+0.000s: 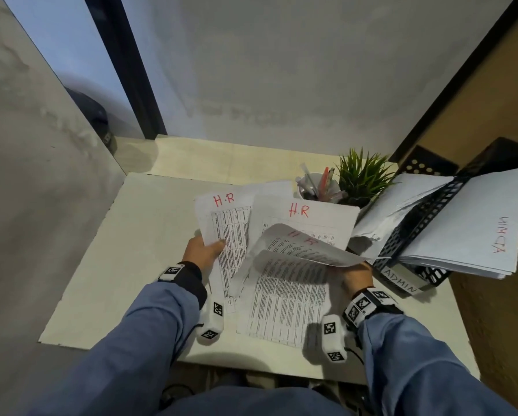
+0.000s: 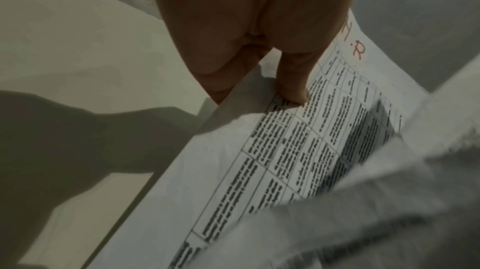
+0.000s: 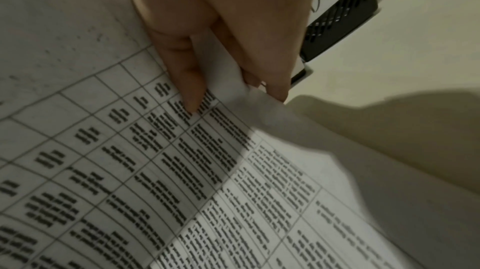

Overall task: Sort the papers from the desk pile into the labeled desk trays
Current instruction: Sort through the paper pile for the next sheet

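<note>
Printed sheets marked "H.R" in red lie fanned on the white desk (image 1: 125, 265). My left hand (image 1: 205, 250) pinches the left H.R sheet (image 1: 224, 223) at its left edge, thumb on top; the left wrist view shows the thumb (image 2: 293, 80) on that sheet (image 2: 298, 150). My right hand (image 1: 356, 274) pinches the right edge of a curled H.R sheet (image 1: 299, 244) lifted above the pile's bottom sheet (image 1: 284, 301). In the right wrist view its fingers (image 3: 189, 80) hold that curled sheet (image 3: 130, 150). Another H.R sheet (image 1: 305, 214) lies behind.
A black mesh tray labeled ADMIN (image 1: 401, 282) stands at the right with white sheets (image 1: 473, 229) in it; its label and mesh (image 3: 342, 8) show beside my right hand. A pen cup (image 1: 317, 184) and a small green plant (image 1: 362, 175) stand behind the pile.
</note>
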`<action>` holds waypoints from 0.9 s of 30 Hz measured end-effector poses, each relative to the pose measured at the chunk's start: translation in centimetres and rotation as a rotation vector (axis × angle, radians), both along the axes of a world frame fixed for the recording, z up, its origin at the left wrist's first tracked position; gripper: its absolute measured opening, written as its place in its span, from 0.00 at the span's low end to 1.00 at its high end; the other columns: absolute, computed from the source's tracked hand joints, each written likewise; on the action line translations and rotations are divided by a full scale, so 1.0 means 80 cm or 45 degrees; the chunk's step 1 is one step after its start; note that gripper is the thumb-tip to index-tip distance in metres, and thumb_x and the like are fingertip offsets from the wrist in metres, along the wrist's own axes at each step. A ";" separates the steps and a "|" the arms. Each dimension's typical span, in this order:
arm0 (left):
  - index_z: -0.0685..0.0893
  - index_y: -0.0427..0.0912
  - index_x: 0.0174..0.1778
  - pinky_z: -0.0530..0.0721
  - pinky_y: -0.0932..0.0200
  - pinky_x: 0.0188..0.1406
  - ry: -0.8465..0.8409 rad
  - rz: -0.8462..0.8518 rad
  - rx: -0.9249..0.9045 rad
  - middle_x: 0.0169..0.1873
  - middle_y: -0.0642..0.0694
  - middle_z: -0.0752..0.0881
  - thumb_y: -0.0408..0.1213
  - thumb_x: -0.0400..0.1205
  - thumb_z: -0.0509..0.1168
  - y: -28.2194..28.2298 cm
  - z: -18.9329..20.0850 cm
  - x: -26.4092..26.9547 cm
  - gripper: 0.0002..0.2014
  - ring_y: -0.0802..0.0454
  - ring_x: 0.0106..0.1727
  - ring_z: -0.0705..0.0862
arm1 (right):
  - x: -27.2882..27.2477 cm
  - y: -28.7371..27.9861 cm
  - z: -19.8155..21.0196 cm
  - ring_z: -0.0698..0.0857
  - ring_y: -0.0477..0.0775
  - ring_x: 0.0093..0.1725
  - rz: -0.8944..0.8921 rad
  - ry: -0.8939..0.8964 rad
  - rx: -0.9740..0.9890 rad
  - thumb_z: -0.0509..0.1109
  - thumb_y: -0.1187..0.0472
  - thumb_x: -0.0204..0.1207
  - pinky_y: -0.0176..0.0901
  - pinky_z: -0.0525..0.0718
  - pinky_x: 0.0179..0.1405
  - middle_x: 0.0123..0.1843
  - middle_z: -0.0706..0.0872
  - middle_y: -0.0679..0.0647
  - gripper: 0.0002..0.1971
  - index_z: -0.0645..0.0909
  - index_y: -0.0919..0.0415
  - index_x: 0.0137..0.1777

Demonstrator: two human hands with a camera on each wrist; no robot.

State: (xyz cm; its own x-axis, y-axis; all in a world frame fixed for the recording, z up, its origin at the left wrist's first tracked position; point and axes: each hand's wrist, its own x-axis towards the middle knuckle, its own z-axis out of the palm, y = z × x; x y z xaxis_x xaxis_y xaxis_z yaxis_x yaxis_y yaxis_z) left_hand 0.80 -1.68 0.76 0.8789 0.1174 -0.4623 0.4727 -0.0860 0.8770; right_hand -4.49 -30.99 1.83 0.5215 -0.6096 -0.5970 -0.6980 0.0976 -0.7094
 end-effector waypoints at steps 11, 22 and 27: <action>0.78 0.40 0.69 0.78 0.45 0.68 0.266 -0.239 -0.271 0.71 0.38 0.77 0.56 0.76 0.68 -0.024 -0.019 -0.015 0.30 0.41 0.67 0.80 | 0.007 0.033 -0.004 0.83 0.61 0.55 0.284 -0.009 0.227 0.76 0.72 0.65 0.48 0.78 0.61 0.55 0.87 0.62 0.09 0.85 0.67 0.46; 0.85 0.49 0.38 0.89 0.50 0.48 -0.379 0.142 -0.036 0.40 0.46 0.90 0.38 0.73 0.73 -0.061 0.075 -0.031 0.03 0.46 0.44 0.89 | 0.005 0.077 0.088 0.85 0.49 0.48 0.374 -0.773 0.005 0.73 0.71 0.71 0.46 0.86 0.53 0.48 0.86 0.53 0.13 0.80 0.55 0.52; 0.85 0.39 0.48 0.87 0.65 0.40 -0.586 0.069 0.030 0.40 0.49 0.89 0.35 0.74 0.74 -0.068 0.104 -0.037 0.09 0.57 0.42 0.88 | -0.015 0.089 0.127 0.83 0.33 0.48 0.435 -1.042 -0.117 0.73 0.69 0.72 0.32 0.86 0.48 0.48 0.81 0.42 0.18 0.75 0.43 0.46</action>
